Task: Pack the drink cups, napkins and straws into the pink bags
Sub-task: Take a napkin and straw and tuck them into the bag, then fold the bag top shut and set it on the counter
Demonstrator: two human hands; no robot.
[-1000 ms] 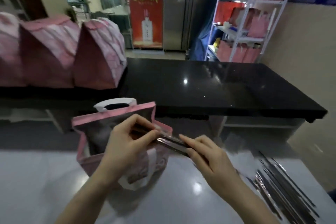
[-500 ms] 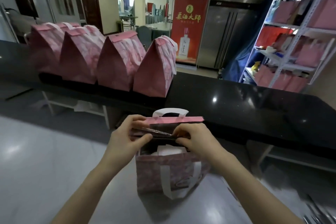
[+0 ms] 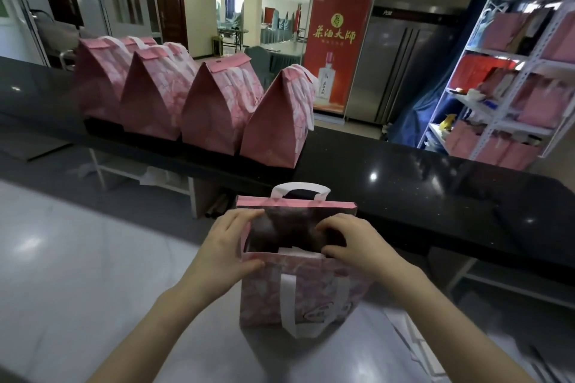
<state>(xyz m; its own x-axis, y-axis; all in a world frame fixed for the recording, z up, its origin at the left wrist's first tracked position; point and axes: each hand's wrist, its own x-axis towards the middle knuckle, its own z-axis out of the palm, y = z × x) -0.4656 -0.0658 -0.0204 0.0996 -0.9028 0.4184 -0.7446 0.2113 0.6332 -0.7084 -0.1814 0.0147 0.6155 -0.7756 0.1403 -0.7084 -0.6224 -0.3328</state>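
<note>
An open pink bag (image 3: pixel 311 295) with white handles stands upright on the pale counter in front of me. My left hand (image 3: pixel 225 249) grips its left side at the rim, thumb on the front panel. My right hand (image 3: pixel 351 242) holds the right side of the opening, fingers curled over the front rim into the mouth. Something white (image 3: pixel 298 252) shows inside the bag; I cannot tell what it is. The straws that I held earlier are out of sight.
Several closed pink bags (image 3: pixel 214 106) stand in a row on the black counter (image 3: pixel 420 177) behind. A white shelf rack (image 3: pixel 504 81) with more pink bags is at the right. A red banner (image 3: pixel 336 50) stands far back.
The straws went down into the bag and are gone from my fingers. Both hands now hold the bag's rim at its sides. My view has turned left and up.
</note>
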